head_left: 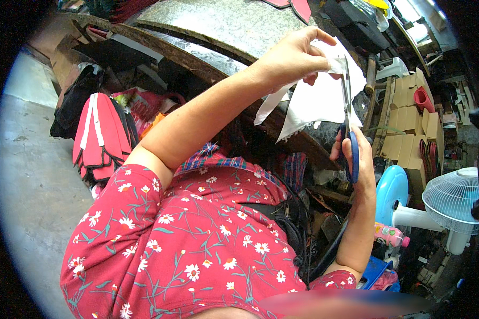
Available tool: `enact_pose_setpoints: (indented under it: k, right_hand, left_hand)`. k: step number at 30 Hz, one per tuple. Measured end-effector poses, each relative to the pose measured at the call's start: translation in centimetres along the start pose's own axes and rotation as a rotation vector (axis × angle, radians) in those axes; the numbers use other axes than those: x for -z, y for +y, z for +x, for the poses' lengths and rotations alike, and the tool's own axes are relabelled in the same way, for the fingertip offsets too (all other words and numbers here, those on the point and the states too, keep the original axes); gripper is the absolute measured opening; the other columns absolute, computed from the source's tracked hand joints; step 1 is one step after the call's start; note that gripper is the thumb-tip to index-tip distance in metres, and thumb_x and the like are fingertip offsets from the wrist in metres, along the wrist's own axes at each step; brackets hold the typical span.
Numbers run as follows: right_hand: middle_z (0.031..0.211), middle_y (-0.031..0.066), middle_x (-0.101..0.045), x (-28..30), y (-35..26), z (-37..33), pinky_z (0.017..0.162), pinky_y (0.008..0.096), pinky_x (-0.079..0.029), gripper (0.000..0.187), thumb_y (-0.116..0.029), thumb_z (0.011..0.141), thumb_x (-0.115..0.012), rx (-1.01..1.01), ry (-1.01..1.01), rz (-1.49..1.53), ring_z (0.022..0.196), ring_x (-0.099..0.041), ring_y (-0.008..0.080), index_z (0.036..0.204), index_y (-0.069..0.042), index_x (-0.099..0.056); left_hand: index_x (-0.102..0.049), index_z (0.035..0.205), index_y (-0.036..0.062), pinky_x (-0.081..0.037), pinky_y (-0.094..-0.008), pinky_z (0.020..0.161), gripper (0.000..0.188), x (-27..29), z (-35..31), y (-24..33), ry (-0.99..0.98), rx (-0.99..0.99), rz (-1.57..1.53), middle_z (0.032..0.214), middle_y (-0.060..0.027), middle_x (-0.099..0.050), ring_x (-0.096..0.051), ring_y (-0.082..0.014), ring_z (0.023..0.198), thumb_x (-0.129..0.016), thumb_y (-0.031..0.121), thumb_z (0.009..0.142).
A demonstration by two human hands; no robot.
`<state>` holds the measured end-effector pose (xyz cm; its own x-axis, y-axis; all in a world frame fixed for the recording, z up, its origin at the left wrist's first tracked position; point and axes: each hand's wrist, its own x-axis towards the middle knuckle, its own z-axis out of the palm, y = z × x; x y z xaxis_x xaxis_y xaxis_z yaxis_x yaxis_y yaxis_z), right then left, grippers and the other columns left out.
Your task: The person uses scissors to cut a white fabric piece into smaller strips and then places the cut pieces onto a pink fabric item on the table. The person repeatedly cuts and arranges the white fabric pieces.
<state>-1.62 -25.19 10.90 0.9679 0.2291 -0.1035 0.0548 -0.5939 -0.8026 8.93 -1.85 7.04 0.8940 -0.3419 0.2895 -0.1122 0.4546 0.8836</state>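
Pinched between thumb and fingers, a small pale piece (337,66) is in the left hand (300,56), above the near edge of the worktop (197,21), toward its right end. The right hand (363,154) is closed around the dark blue handles of a pair of scissors (355,146), whose blades point away from the body and reach up to the pinched piece; whether the blades are parted there is too fine to tell. Just below and behind them, a white sheet (316,103) with a ragged lower edge spreads at the right end of the worktop. A narrow white strip (270,107) slants down beside the sheet, under the left wrist, near the worktop's front edge.

Farther off, red pieces (299,8) lie toward the far edge of the worktop. Before its front edge, on the left, a stack of dark-edged red panels (98,127) has white strips along its top. Beyond the right end stand a white plastic stool (393,69) and cardboard boxes (407,130), with a red roll (423,99) by the boxes. Nearer the right forearm are a white and blue fan (449,199) and a pink bottle (390,234)
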Motion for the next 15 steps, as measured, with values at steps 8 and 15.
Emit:
enact_pose_setpoints:
  k: [8, 15]
  right_hand:
    - [0.050, -0.0036, -0.047, 0.0, 0.5, 0.6, 0.040, 0.0198, -0.030, 0.028, -0.030, 0.094, -0.065, -0.131, -0.008, 0.204, 0.041, -0.045, 0.0048, 0.084, -0.004, -0.059]
    - [0.054, -0.0009, -0.053, 0.0, 0.1, 1.2, 0.045, 0.0195, -0.034, 0.031, -0.033, 0.094, -0.064, -0.045, -0.053, 0.172, 0.046, -0.050, 0.0063, 0.085, -0.004, -0.058]
  left_hand:
    - [-0.046, 0.128, -0.0014, -0.042, -0.0226, 0.052, 0.048, 0.8, -0.4, -0.4, 0.023, -0.009, -0.040, 0.090, -0.0129, -0.071, -0.049, -0.0074, 0.056, -0.063, 0.012, 0.085]
    - [-0.049, 0.128, 0.0031, -0.038, -0.0216, 0.051, 0.048, 1.2, -1.0, 0.2, 0.065, 0.014, -0.020, 0.087, -0.0060, -0.069, -0.045, -0.0047, 0.056, -0.069, 0.020, 0.087]
